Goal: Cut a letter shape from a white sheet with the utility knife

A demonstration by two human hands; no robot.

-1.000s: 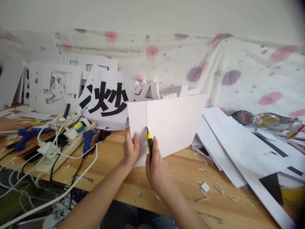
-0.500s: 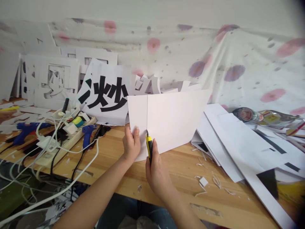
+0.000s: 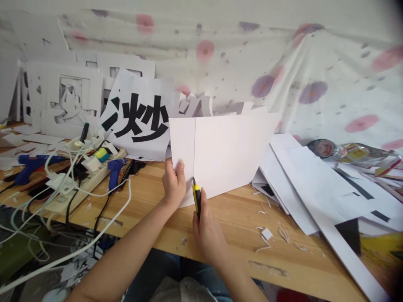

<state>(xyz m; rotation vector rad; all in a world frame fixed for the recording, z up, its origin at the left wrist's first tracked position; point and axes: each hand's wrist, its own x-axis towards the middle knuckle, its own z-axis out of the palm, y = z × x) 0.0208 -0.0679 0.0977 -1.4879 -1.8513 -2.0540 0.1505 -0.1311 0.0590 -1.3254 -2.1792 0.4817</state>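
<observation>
A white board (image 3: 233,155) stands tilted up over the wooden table, with a thin dark vertical line near its left side. My left hand (image 3: 174,182) grips the board's lower left part, the thumb on its front face. In my right hand (image 3: 206,224) is a yellow and black utility knife (image 3: 197,197), held upright with its blade tip at the line, in the lower part of the board. Behind, to the left, a white sheet (image 3: 145,88) with a large black character leans against cut-out boards.
Blue glue guns (image 3: 116,172), a power strip (image 3: 103,180) and tangled white cables lie at the left. White boards and papers (image 3: 305,180) are piled on the right, by a clear bottle (image 3: 362,153). Paper scraps (image 3: 267,233) dot the wooden table (image 3: 233,226).
The knife tip and my right hand have moved a little down along the line. My left hand still holds the board. The view has tipped slightly.
</observation>
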